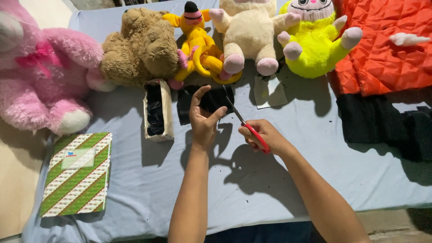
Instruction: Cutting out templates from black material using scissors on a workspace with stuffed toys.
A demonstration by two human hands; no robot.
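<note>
Cutting black fabric [211, 102] with red scissors [252, 130].
Left hand [202, 121] grip pinching the dark, limp fabric; right hand [265, 135] grip closed on scissors.

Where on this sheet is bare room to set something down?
Bare sheet lies between the striped notebook and left hand, and right of the right hand below the black cloth. The plush row is crowded.

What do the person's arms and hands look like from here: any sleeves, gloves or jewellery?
Both forearms are bare, with no sleeves in view. The left hand and right hand wear no gloves, and no rings, watch or bracelets show.
</note>
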